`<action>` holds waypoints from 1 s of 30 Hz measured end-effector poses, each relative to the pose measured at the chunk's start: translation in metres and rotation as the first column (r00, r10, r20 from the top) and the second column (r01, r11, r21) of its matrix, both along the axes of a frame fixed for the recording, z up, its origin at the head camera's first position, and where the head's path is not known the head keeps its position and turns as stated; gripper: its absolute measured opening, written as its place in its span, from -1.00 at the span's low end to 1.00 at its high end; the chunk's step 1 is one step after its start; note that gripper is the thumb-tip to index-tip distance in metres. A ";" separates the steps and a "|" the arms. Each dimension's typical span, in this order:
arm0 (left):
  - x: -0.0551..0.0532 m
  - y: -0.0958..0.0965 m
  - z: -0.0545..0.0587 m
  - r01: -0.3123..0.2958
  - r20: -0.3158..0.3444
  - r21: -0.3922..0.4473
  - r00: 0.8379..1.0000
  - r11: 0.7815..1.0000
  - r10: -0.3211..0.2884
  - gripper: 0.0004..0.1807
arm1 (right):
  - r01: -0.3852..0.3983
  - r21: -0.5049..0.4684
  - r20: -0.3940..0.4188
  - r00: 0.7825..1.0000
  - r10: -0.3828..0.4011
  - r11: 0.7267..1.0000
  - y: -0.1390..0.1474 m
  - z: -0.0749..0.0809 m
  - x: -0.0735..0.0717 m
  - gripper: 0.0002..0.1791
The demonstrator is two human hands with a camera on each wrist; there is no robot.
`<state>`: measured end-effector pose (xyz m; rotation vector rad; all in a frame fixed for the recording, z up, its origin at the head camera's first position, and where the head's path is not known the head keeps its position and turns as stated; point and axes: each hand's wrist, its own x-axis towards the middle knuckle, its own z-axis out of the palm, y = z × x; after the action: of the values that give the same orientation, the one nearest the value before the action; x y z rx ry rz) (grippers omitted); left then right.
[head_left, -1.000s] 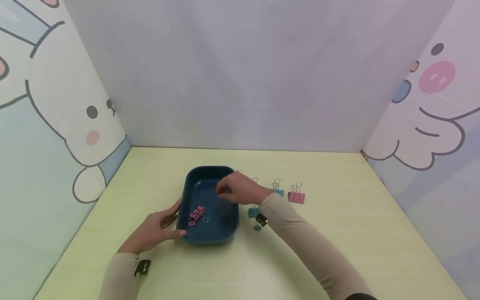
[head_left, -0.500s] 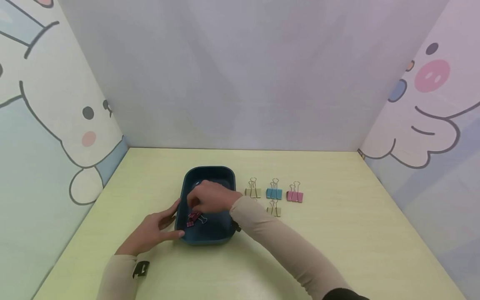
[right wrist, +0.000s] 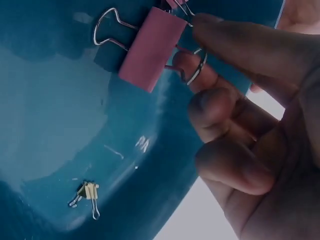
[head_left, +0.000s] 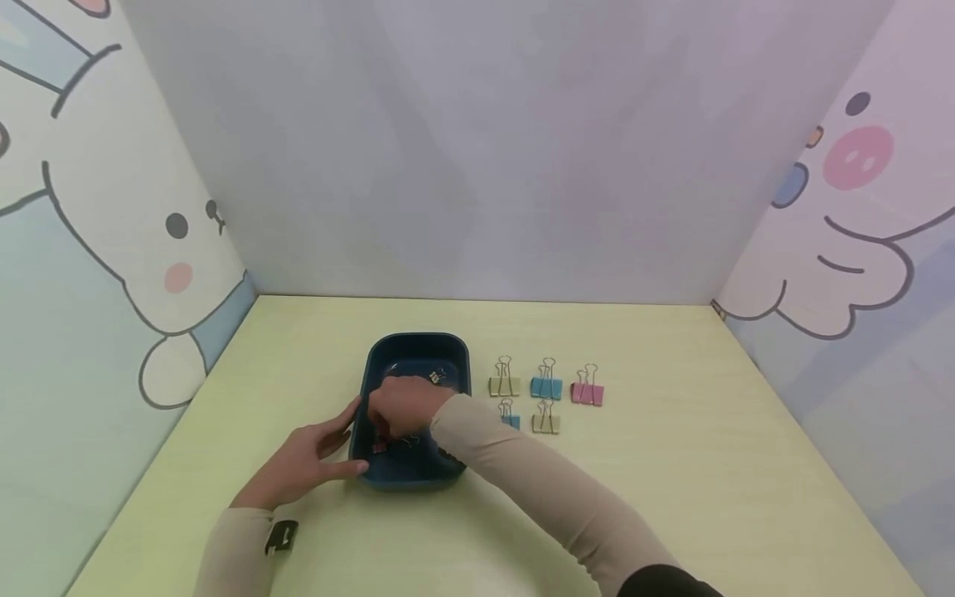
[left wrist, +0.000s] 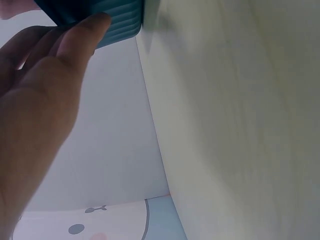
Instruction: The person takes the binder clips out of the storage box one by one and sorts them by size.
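Hands (head_left: 302, 456) at tray (head_left: 414, 476), yellowish table (head_left: 671, 464), cartoon walls (head_left: 75, 332)

Just behind the bare left hand (head_left: 300, 458) starts a snug beige cloth sleeve (head_left: 237, 554). Near this hand sits a small, black, boxy thing (head_left: 281, 536) with a pale mark. Well to its right are a wrinkly beige cloth sleeve (head_left: 555, 493) and a smooth, round, black thing (head_left: 660, 582).

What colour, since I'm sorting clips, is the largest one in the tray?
The clip is pink; the right wrist view shows it best.
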<state>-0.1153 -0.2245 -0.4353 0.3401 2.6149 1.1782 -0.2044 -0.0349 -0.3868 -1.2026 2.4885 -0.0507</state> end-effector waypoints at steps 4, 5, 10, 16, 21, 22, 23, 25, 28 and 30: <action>0.000 0.001 0.001 -0.002 0.000 -0.011 1.000 1.000 0.002 0.02 | 0.016 0.008 -0.041 0.999 -0.015 1.000 0.001 -0.001 0.001 -0.85; -0.001 0.002 0.002 -0.002 0.002 -0.009 1.000 1.000 0.002 0.02 | 0.027 0.013 -0.063 0.998 -0.026 1.000 0.001 -0.001 0.001 -0.84; -0.001 0.002 0.002 -0.009 0.013 -0.004 1.000 1.000 0.009 0.03 | 0.115 0.048 -0.147 0.983 -0.107 0.992 0.002 0.000 0.001 -0.64; 0.000 0.002 0.001 -0.013 0.020 -0.004 1.000 1.000 0.013 0.02 | 0.226 0.044 -0.104 0.970 -0.220 0.973 0.004 0.002 0.000 -0.58; 0.000 0.001 0.000 -0.013 0.022 0.003 1.000 1.000 0.013 0.02 | 0.283 0.001 -0.042 0.958 -0.282 0.959 0.004 0.002 -0.001 -0.64; -0.001 0.001 0.000 -0.012 0.021 0.003 1.000 1.000 0.012 0.03 | 0.292 -0.013 -0.029 0.956 -0.292 0.956 0.004 0.002 -0.001 -0.67; -0.001 0.001 0.000 -0.012 0.021 0.005 1.000 1.000 0.012 0.03 | 0.303 -0.027 -0.017 0.953 -0.304 0.952 0.003 0.002 -0.002 -0.72; -0.001 0.001 0.000 -0.010 0.021 0.007 1.000 1.000 0.010 0.03 | 0.321 -0.056 0.010 0.947 -0.320 0.946 0.004 0.001 -0.004 -0.84; -0.002 0.001 0.000 -0.006 0.022 0.011 1.000 1.000 0.006 0.03 | 0.343 -0.104 0.059 0.939 -0.339 0.933 0.004 0.001 -0.007 -0.98; -0.002 0.001 0.000 -0.005 0.023 0.008 1.000 1.000 0.005 0.02 | 0.368 -0.130 0.099 0.929 -0.357 0.921 0.006 0.001 -0.008 -0.93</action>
<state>-0.1172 -0.2238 -0.4351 0.3203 2.5936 1.1880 -0.2128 -0.0291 -0.3854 -0.7562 2.6452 -0.3744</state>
